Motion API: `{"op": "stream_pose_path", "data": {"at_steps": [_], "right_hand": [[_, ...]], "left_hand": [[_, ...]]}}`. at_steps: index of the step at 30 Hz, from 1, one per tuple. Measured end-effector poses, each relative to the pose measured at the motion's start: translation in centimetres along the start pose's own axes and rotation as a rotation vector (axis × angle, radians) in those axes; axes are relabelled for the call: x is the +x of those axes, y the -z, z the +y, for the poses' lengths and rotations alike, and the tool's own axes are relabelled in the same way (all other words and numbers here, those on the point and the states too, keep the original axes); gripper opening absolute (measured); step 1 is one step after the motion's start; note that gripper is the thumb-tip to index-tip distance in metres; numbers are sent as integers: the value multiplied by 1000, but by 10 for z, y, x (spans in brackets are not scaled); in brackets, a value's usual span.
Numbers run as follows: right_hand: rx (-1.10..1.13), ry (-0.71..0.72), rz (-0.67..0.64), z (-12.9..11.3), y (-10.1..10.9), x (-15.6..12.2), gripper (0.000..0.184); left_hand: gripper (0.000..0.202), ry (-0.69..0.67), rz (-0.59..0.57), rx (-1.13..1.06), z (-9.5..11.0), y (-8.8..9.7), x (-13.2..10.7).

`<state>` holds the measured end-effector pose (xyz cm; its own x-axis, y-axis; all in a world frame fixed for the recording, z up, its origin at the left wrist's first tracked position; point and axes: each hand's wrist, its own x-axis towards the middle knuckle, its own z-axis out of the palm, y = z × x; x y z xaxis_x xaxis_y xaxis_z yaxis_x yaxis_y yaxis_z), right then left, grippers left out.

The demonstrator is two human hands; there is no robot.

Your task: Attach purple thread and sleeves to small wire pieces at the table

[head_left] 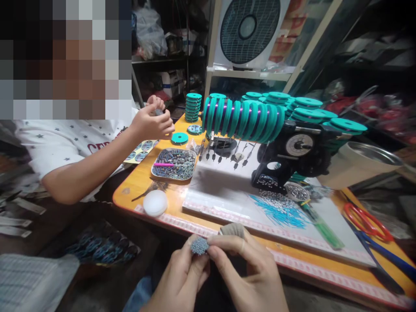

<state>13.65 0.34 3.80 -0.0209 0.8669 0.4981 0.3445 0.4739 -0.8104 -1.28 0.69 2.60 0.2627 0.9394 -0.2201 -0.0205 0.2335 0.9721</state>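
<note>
Both my hands are low in the head view, in front of the table edge. My left hand (182,277) and my right hand (250,271) pinch together on a small bundle of thin grey-blue sticks (199,246), seen end-on. A wrap of beige tape covers one right fingertip. On the white board (227,190) lie a loose heap of blue sticks (279,210) and small beads. A row of teal spools (243,117) sits on a black winding machine (292,156).
A person in a white shirt sits at the left, their hand (152,123) holding a small item above the orange table (143,177). A tray of small parts (174,164), a white round lid (155,202), red-handled scissors (367,221), stacked teal spools (193,106) and a metal bowl (364,160) stand around.
</note>
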Motion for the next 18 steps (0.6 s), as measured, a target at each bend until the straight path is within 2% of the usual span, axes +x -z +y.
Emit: {"op": "stream_pose_path", "data": {"at_steps": [3, 8, 12, 15, 18], "right_hand": [[-35, 13, 52, -1, -5, -3, 16], [-30, 28, 64, 1, -6, -10, 20], [-96, 99, 27, 8, 3, -15, 25], [-209, 186, -25, 12, 8, -18, 27], [-292, 250, -52, 12, 8, -18, 27]], "left_hand": [[61, 32, 55, -46, 0, -8, -3], [60, 34, 80, -305, -1, -12, -1], [55, 44, 8, -415, 1, -4, -2], [52, 55, -53, -425, 2, 1, -4], [53, 57, -66, -400, -1, 4, -6]]}}
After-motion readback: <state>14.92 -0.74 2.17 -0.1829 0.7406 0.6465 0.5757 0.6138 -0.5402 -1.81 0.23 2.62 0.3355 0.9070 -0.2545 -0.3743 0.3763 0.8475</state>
